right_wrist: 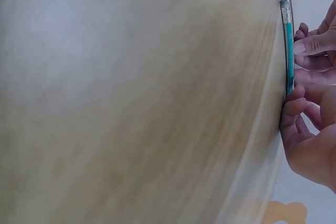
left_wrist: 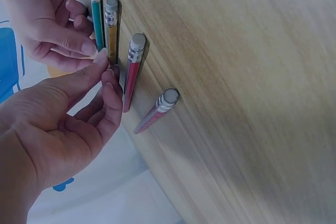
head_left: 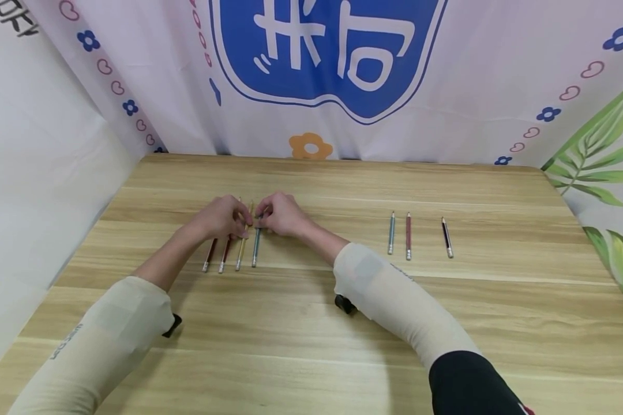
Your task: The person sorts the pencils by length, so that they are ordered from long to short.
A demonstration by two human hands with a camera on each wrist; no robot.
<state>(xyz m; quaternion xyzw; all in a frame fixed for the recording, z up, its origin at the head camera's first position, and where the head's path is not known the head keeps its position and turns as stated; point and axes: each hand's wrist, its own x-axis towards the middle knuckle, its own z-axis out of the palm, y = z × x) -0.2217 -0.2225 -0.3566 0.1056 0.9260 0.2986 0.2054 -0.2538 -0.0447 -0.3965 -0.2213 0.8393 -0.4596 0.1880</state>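
Observation:
Four pencils lie side by side on the left half of the table, erasers toward me. My left hand [head_left: 222, 218] pinches the yellow pencil [left_wrist: 112, 40] between thumb and fingertips. Just right of it, my right hand [head_left: 282, 214] holds the teal pencil [head_left: 256, 249] near its far end, the fingers curled over it. To the left of the yellow one are a red pencil [left_wrist: 132, 74] and a dark red pencil [head_left: 209, 256], partly under the left hand in the head view. The hands are close together, and they cover the far parts of these pencils.
On the right half of the wooden table [head_left: 311, 346] lie a blue pencil [head_left: 391, 233], a red pencil [head_left: 408, 236] and, farther right, a black pencil [head_left: 447, 237]. A printed curtain [head_left: 446, 132] hangs along the far edge, and a white sheet [head_left: 36, 144] borders the left side.

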